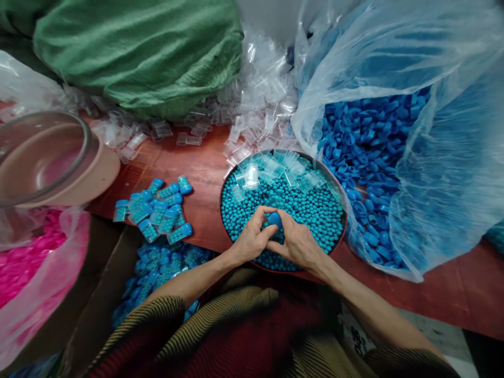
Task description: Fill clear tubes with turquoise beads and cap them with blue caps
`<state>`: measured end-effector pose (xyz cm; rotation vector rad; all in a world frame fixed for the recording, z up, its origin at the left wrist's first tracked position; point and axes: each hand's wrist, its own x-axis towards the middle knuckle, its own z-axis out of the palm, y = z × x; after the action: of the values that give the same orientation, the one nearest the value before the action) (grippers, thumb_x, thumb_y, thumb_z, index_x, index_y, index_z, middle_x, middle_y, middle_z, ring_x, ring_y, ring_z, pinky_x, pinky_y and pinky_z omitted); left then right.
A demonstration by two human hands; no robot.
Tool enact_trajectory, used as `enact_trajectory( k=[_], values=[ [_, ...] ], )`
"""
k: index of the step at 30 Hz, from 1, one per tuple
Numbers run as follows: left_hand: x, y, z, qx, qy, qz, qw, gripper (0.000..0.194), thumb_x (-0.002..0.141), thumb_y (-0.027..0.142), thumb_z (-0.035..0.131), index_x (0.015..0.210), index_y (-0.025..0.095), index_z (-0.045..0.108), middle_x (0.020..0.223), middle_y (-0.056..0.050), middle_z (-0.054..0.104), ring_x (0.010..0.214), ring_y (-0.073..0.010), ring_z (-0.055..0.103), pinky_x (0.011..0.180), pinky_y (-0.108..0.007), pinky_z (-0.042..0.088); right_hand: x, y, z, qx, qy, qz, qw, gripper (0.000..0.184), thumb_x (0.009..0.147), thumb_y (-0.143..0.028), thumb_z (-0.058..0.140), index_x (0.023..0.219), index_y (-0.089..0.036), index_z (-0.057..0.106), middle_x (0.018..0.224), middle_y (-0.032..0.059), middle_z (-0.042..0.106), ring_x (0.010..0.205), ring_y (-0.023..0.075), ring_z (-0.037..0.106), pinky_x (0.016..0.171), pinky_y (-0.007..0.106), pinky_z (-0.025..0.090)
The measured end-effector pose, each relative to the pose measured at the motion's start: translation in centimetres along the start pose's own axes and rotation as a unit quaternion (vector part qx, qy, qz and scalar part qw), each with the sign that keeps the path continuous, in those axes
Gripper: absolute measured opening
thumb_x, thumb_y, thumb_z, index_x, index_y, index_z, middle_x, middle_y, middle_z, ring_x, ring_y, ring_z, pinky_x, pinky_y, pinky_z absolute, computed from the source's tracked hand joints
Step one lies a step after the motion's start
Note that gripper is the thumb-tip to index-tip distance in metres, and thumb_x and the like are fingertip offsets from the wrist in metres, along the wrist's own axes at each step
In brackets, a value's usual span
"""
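Note:
Over a round tray [345, 231] of small turquoise balls [311, 210], both hands meet at a blue cap [274, 219]. My left hand [252, 237] pinches it from the left, with thumb and forefinger curled round. From the right, my right hand [298, 242] grips the same cap with its fingers bent. Whether a clear container sits under the cap is hidden by the fingers. Several empty clear plastic containers [271, 165] lie on the balls at the tray's far side. Left of the tray, a group of capped containers filled with turquoise balls [159, 210] rests on the reddish table [197, 168].
A clear plastic bag [452, 173] spills blue caps [362, 136] at the right. Clear containers [263, 100] are heaped behind, beside a green cloth bundle [145, 52]. Basins [106, 168] stand at left, above a box of pink pieces [35, 252]. Filled containers [157, 268] lie below the table edge.

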<state>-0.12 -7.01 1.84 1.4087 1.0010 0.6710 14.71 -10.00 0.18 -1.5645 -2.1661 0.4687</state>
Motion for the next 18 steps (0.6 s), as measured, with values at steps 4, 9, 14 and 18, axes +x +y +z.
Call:
enact_trajectory(
  k=[4, 9, 14, 18],
  values=[
    [0.1, -0.3, 0.7, 0.024, 0.030, -0.009, 0.999, 0.021, 0.080, 0.021, 0.049, 0.101, 0.018, 0.049, 0.077, 0.002, 0.054, 0.072, -0.0117, 0.052, 0.069, -0.024, 0.044, -0.3, -0.2, 0.8, -0.008, 0.001, 0.014, 1.000, 0.053, 0.078, -0.046, 0.058, 0.116, -0.012, 0.046, 0.086, 0.0120, 0.066, 0.070, 0.0258, 0.066, 0.051, 0.031, 0.048],
    [0.4, -0.5, 0.7, 0.093, 0.036, 0.003, 0.995, 0.025, 0.084, 0.022, 0.047, 0.109, 0.018, 0.049, 0.080, 0.002, 0.057, 0.072, -0.0118, 0.054, 0.072, -0.025, 0.045, -0.5, -1.2, 1.8, -0.017, 0.028, 0.044, 0.999, 0.065, 0.085, -0.042, 0.050, 0.134, -0.004, 0.030, 0.107, 0.0230, 0.061, 0.082, 0.0307, 0.066, 0.055, 0.038, 0.052],
    [-1.3, -1.0, -4.5, 0.209, 0.102, 0.022, 0.972, 0.033, 0.086, 0.032, 0.047, 0.116, 0.019, 0.047, 0.092, -0.001, 0.061, 0.079, -0.0141, 0.058, 0.077, -0.027, 0.047, -0.4, -0.7, 0.4, 0.029, 0.010, -0.005, 1.000, 0.055, 0.090, -0.040, 0.046, 0.138, -0.017, 0.033, 0.114, 0.0157, 0.060, 0.092, 0.0258, 0.064, 0.066, 0.036, 0.055],
    [-3.6, -2.2, -11.5, 0.353, 0.299, -0.003, 0.887, 0.041, 0.086, 0.038, 0.047, 0.122, 0.017, 0.047, 0.107, -0.007, 0.061, 0.094, -0.0208, 0.060, 0.085, -0.035, 0.048, -0.3, 3.9, -2.2, -0.013, 0.073, 0.048, 0.996, 0.032, 0.093, -0.030, 0.040, 0.121, -0.020, 0.053, 0.100, 0.0100, 0.064, 0.090, 0.0219, 0.064, 0.074, 0.033, 0.053]
  ],
)
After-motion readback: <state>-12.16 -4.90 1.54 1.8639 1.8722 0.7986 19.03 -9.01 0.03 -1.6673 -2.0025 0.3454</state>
